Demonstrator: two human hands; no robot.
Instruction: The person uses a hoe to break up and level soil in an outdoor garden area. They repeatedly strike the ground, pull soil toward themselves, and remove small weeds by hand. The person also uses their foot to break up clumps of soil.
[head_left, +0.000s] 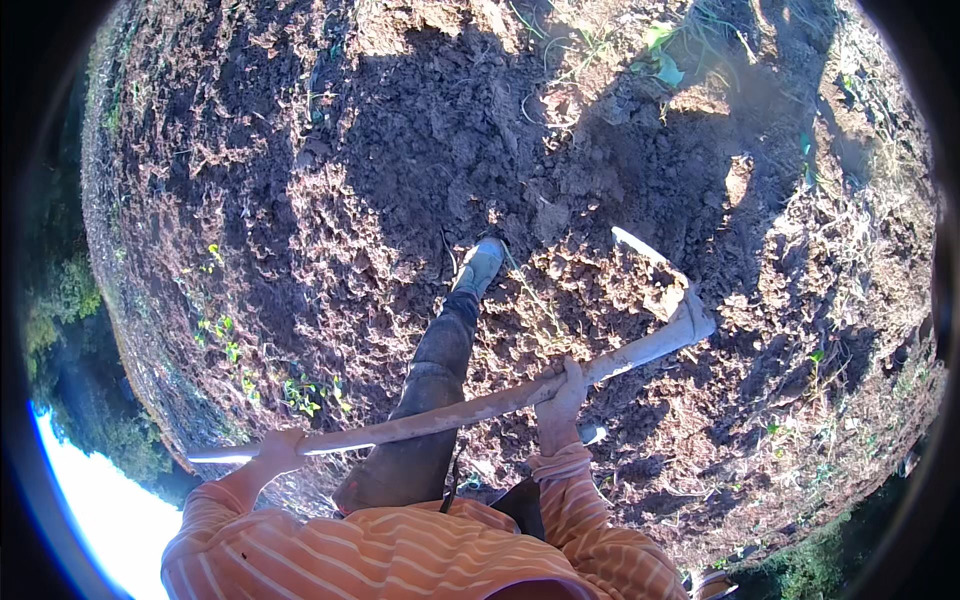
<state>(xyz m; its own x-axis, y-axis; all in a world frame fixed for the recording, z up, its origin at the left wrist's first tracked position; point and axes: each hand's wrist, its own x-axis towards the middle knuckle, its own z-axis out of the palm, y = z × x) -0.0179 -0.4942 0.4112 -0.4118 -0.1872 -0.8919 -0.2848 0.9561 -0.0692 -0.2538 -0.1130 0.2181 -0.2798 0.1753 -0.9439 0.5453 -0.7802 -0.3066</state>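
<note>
A hoe with a long wooden handle (465, 414) slants across in front of my body. My left hand (280, 450) grips the handle near its far left end. Closer to the head, my right hand (564, 390) is wrapped around the shaft. The metal hoe blade (651, 255) juts from the handle's right end, away from me, above the broken soil. Whether its edge touches the ground I cannot tell. Dirt clings around the socket where blade and handle meet.
My boot (480, 264) stands on loose soil (450, 142) left of the blade. Uprooted green leaves and stems (664, 64) lie at the upper right. Small green plants (301, 395) grow at the left. Trees (64, 300) border the field on the left.
</note>
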